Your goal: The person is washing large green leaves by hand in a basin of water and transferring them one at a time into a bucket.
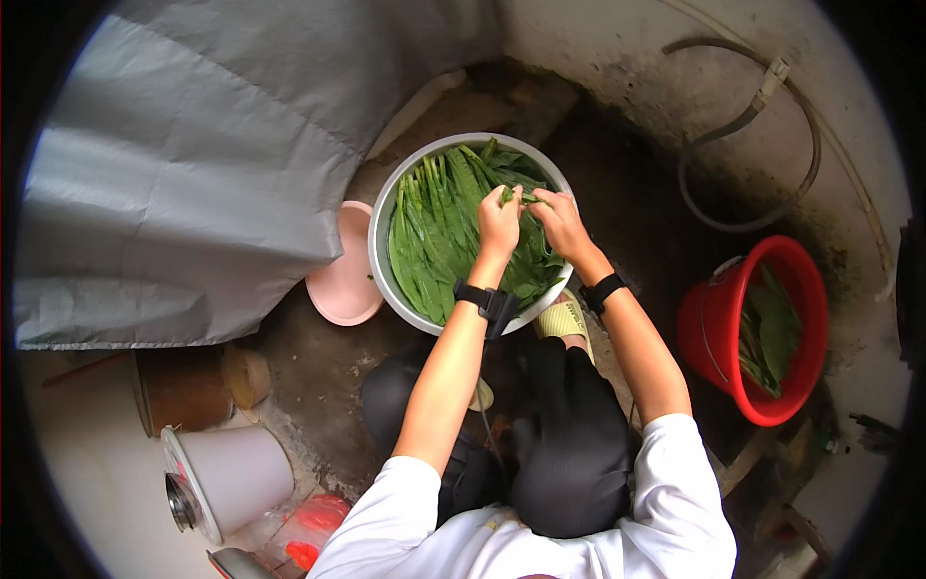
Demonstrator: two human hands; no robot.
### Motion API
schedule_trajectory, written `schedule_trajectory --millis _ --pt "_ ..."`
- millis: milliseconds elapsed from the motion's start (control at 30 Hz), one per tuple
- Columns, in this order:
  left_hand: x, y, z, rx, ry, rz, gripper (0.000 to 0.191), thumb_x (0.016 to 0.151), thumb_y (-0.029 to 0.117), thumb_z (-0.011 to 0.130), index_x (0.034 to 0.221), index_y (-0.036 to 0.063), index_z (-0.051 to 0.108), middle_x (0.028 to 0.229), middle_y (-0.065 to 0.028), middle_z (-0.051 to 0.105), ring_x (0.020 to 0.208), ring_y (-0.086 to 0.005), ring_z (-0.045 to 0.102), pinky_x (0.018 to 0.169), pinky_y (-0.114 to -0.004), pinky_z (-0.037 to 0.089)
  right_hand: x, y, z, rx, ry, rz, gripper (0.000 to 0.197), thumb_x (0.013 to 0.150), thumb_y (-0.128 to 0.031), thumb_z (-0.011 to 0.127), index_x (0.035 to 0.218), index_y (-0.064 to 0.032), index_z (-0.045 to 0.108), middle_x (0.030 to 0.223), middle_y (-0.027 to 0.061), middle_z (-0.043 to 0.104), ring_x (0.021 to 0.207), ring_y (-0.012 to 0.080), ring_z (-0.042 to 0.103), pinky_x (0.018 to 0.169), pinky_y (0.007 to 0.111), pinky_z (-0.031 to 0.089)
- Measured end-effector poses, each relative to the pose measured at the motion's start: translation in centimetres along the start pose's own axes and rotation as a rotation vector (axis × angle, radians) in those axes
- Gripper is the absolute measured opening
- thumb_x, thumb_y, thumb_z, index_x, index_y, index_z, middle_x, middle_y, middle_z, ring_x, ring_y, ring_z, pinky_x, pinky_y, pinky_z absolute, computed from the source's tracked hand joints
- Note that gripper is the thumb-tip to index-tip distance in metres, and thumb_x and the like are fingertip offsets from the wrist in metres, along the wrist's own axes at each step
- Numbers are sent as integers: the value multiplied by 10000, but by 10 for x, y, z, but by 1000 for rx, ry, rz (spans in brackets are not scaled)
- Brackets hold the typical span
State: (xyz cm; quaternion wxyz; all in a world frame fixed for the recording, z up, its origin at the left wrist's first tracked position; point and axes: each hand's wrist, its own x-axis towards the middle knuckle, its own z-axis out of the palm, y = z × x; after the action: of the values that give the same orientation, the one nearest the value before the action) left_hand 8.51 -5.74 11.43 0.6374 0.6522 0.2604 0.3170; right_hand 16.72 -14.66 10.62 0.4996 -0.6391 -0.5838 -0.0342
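Observation:
Long green leaves [441,239] fill a round metal basin [377,250] on the floor in front of me. Over the right part of the basin, my left hand [500,221] and my right hand [561,221] are close together, pinching a small piece of green leaf [528,197] between them. Both sets of fingers are closed on it. The leaves in the basin lie mostly side by side, with their stalk ends towards the far rim. My forearms hide part of the near rim.
A red bucket [702,326] with more green leaves [774,333] is at the right. Left of the basin is a pink plastic tub [354,289], partly under a grey sheet [217,181]. A white bucket [239,470] stands lower left. A hose [810,159] hangs at the right wall.

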Motion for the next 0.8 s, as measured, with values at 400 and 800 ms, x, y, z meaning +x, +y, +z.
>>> schedule_trajectory --millis 400,800 --pt "8 33 -14 -371 -131 -158 233 825 312 500 740 96 523 751 14 484 711 -89 442 664 -234 346 22 -41 8 289 243 311 347 733 -225 586 1021 -45 513 869 90 595 800 192 564 704 299 415" --pt "-8 62 51 -679 -414 -158 720 811 561 340 1315 103 108 1260 -180 284 1145 -298 328 994 -408 167 -2 -36 -64 83 1056 435 156 795 -142 560 878 -17 520 748 59 447 755 163 444 708 274 365"
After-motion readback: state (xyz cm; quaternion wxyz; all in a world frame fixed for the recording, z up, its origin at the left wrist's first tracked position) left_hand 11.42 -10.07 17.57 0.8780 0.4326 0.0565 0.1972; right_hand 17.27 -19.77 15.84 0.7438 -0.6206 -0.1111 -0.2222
